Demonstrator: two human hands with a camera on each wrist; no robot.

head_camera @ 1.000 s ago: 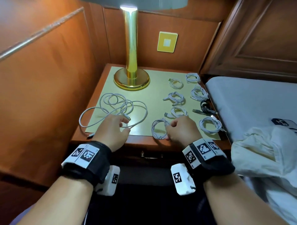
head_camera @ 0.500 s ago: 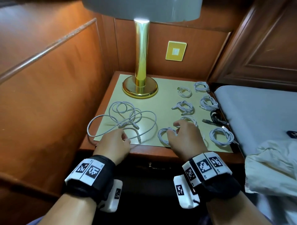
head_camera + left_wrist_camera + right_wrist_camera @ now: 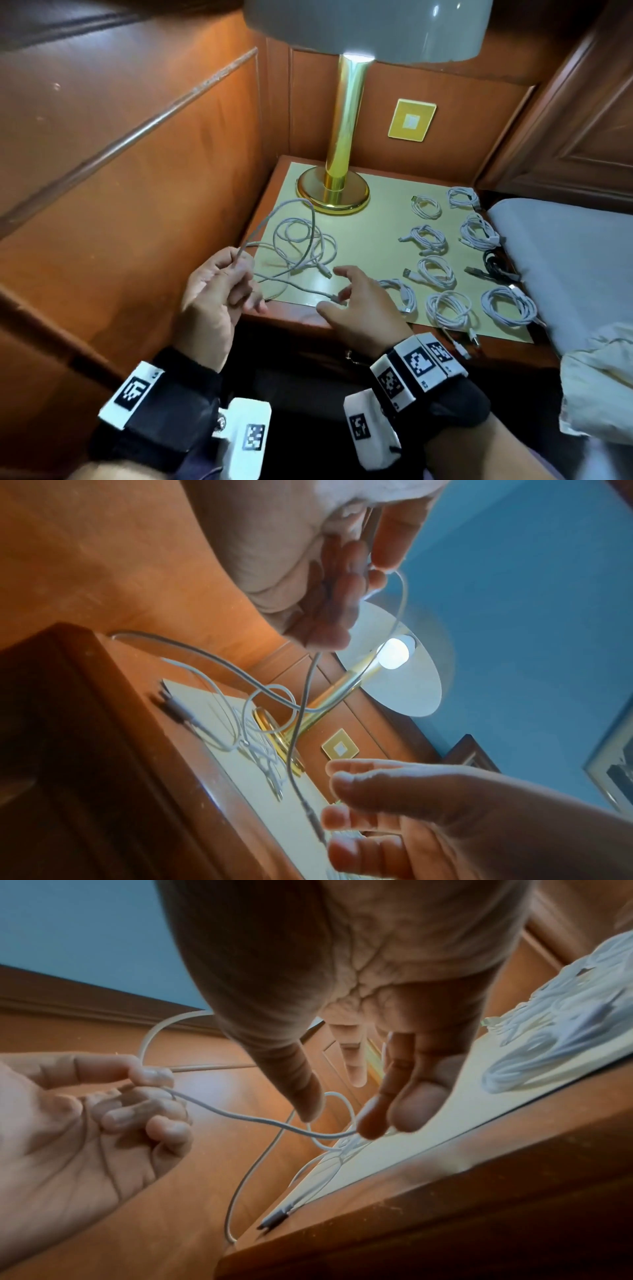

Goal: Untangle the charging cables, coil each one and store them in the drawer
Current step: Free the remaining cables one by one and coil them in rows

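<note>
Loose white cable (image 3: 301, 246): tangled loops on the nightstand (image 3: 383, 222) mat, left half.
Left hand (image 3: 219, 287): raised, pinching one strand of it.
Right hand (image 3: 359, 301): fingers spread, grasping nothing, just over a plug end.
Coiled cables (image 3: 435, 240): rows to the right.
Brass lamp (image 3: 339, 171): behind.

loose white cable (image 3: 301, 246): tangled, nightstand's left side | coiled cables (image 3: 442, 270): right side
</note>
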